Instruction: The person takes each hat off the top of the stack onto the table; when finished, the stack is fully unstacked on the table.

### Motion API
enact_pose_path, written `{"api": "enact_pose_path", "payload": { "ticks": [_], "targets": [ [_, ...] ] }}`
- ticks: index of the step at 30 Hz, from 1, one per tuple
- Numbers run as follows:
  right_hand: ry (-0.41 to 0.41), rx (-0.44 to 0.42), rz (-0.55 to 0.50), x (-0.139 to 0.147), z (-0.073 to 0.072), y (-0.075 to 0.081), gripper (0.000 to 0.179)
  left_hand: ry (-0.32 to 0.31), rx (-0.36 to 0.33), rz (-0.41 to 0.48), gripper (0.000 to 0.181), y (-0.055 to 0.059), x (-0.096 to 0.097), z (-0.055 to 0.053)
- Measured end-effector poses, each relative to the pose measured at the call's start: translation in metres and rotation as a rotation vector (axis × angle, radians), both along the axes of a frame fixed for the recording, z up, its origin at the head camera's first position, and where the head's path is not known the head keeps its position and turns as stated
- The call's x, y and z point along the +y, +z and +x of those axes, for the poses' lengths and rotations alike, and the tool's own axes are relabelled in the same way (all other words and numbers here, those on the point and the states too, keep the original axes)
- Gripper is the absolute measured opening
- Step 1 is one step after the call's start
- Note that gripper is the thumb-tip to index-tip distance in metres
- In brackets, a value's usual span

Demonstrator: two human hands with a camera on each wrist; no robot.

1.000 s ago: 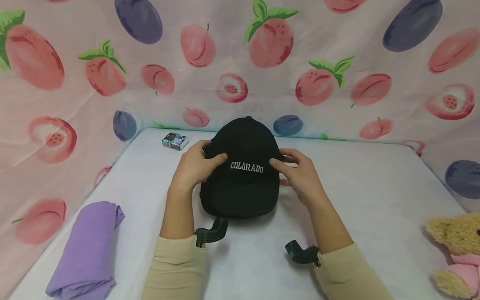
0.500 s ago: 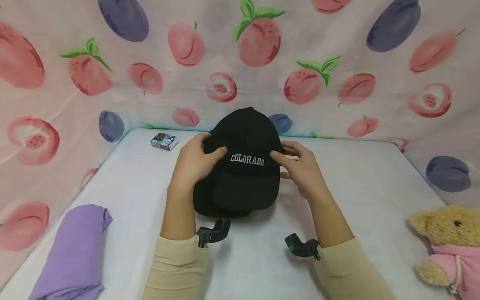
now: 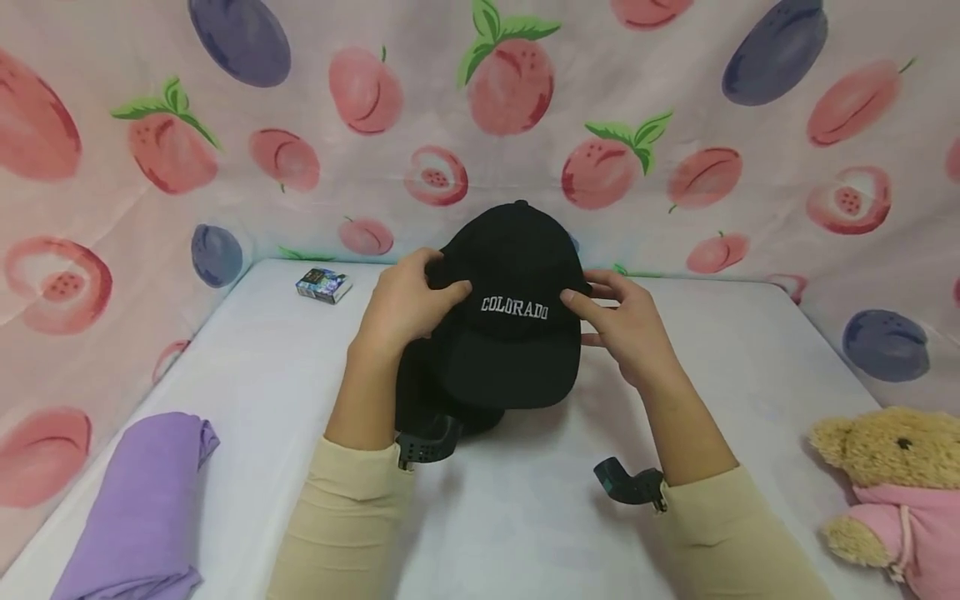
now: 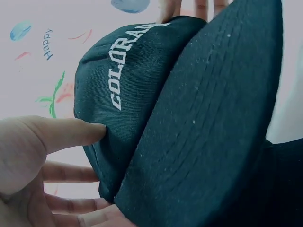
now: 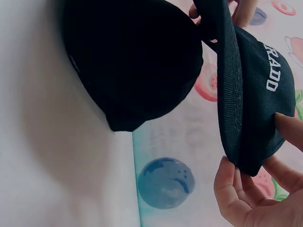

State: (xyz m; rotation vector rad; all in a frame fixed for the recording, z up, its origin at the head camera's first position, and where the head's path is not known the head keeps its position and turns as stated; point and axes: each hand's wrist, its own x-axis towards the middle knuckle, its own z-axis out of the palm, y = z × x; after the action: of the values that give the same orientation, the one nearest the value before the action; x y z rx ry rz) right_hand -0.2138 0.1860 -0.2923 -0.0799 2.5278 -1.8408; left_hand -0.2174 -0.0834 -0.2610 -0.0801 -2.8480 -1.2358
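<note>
A black baseball cap [image 3: 517, 250] with white COLORADO lettering is held up between both hands, its brim [image 4: 203, 109] toward me. My left hand [image 3: 405, 304] pinches its left side, thumb on the front panel and fingers behind. On the other side, my right hand [image 3: 626, 325] grips the edge the same way, as the right wrist view also shows. Behind and below the cap stands a second black, rounded, cap-like thing [image 3: 420, 383] on the white table. The right wrist view shows a gap between this dark thing [image 5: 132, 56] and the raised brim.
A folded purple cloth [image 3: 138, 508] lies at the table's left. Toward the back left is a small patterned box [image 3: 324, 285]. A teddy bear [image 3: 900, 450] in a pink top sits at the right edge. Fruit-print fabric [image 3: 420, 100] hangs around the white table [image 3: 510, 517].
Both hands have lifted the Colorado cap up and to the right, away from the black thing behind it, which now shows at the lower left. The head view has shifted slightly to the right.
</note>
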Motion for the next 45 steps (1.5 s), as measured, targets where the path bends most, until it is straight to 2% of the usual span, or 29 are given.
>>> {"api": "enact_pose_path", "payload": {
  "ticks": [8, 15, 22, 33, 41, 45],
  "targets": [
    [-0.073, 0.026, 0.012, 0.013, 0.003, 0.004, 0.066, -0.058, 0.051, -0.048, 0.063, 0.001, 0.016, -0.009],
    [-0.126, 0.05, 0.06, 0.028, 0.003, 0.006, 0.066, -0.099, 0.044, -0.045, 0.061, -0.003, 0.033, -0.016],
    [-0.192, 0.078, 0.12, 0.041, 0.001, 0.006, 0.065, -0.117, 0.009, 0.033, 0.06, -0.012, 0.05, -0.023],
    [-0.271, 0.089, 0.135, 0.06, 0.0, -0.002, 0.061, -0.141, -0.064, 0.14, 0.06, -0.026, 0.074, -0.033],
    [-0.326, 0.071, 0.142, 0.073, -0.001, -0.007, 0.061, -0.135, -0.047, 0.102, 0.059, -0.041, 0.095, -0.042],
    [-0.339, 0.068, 0.14, 0.078, -0.002, -0.011, 0.061, -0.152, -0.058, 0.115, 0.058, -0.049, 0.102, -0.046]
  ]
}}
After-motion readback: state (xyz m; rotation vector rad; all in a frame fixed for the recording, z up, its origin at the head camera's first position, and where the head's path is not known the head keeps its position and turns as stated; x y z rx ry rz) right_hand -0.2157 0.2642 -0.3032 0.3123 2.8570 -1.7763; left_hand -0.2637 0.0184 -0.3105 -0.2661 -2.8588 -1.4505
